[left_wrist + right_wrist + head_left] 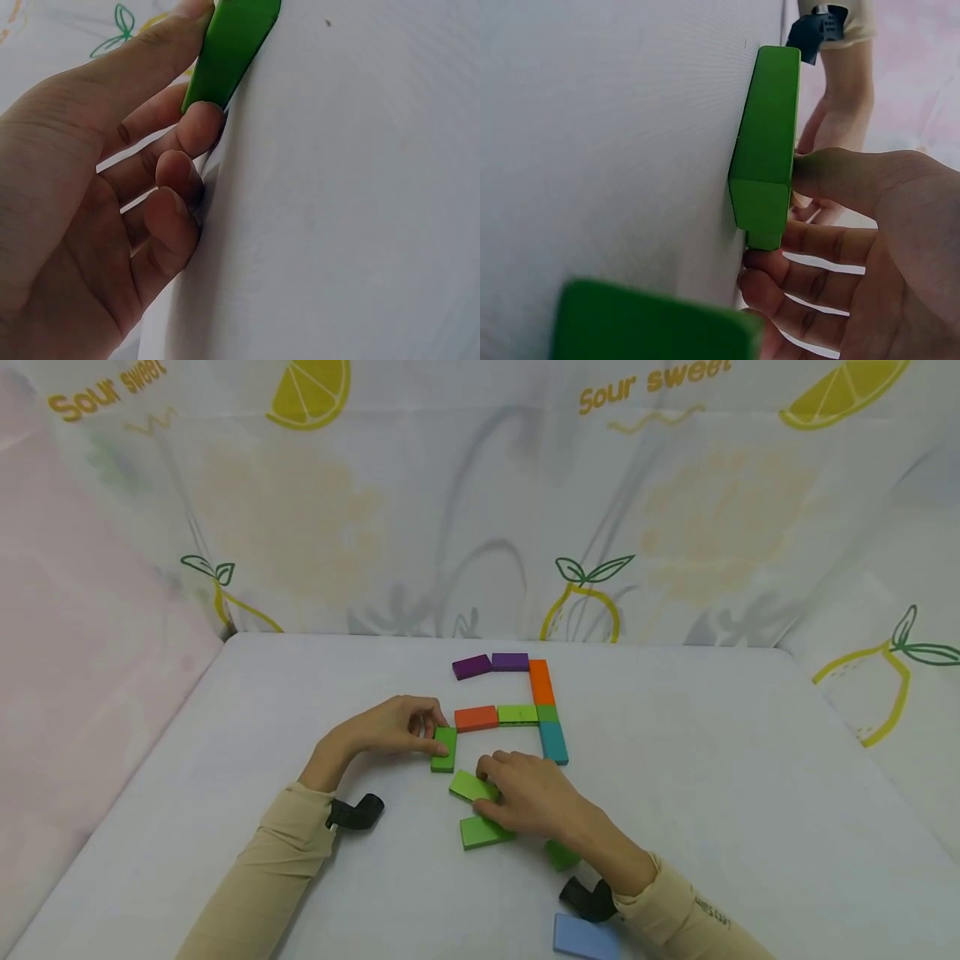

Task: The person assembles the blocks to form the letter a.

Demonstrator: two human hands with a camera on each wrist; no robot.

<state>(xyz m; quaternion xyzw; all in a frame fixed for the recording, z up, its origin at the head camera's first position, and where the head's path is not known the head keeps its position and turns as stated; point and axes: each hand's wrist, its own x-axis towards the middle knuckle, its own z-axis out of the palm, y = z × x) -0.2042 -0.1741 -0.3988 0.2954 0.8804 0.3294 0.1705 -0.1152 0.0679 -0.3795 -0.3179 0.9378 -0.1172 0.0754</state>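
Green block (pixel 445 745) in pinch of left hand (pixel 392 727); lime block (pixel 468 786) partly behind right hand (pixel 534 792), grip unclear.

Head view: white printed backdrop cloth (pixel 465 468) carries the words "Sour sweet" twice, in orange lettering, capital S only at the start. Left instance (pixel 107 390) slants up to the right, its end at the top frame edge. Right instance (pixel 655 385) slants less, also reaching that edge. Beige right sleeve (pixel 675 902): short line of dark lettering (pixel 711 912) near the cuff; too small and angled to read. Left wrist view: orange marks (pixel 9 13) in upper left corner, blurred, illegible.
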